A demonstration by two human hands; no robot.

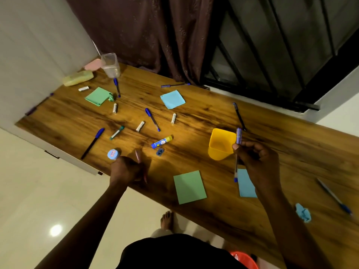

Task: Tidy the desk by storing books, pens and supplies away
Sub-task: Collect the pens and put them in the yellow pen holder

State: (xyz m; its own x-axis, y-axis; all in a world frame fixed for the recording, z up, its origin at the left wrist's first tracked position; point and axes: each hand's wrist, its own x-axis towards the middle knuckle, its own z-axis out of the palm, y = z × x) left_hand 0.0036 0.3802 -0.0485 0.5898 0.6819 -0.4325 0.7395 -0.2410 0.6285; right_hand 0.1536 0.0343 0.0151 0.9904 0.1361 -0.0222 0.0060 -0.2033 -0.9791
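The wooden tabletop (272,121) is carrying a yellow cup (221,144), a clear container (110,65) at its far left, and a glue stick (162,142) near a blue sharpener (160,152). Blue pens (152,119), small white tubes (140,126), green paper squares (190,187) and blue paper squares (172,99) are lying scattered across it.

Brown curtain (147,35) hangs beside dark window (281,45); red bucket (245,259) on pale floor (38,191).

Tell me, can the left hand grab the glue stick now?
Likely not yet: the left hand grips a pinkish pen, though the glue stick lies nearby in the open.
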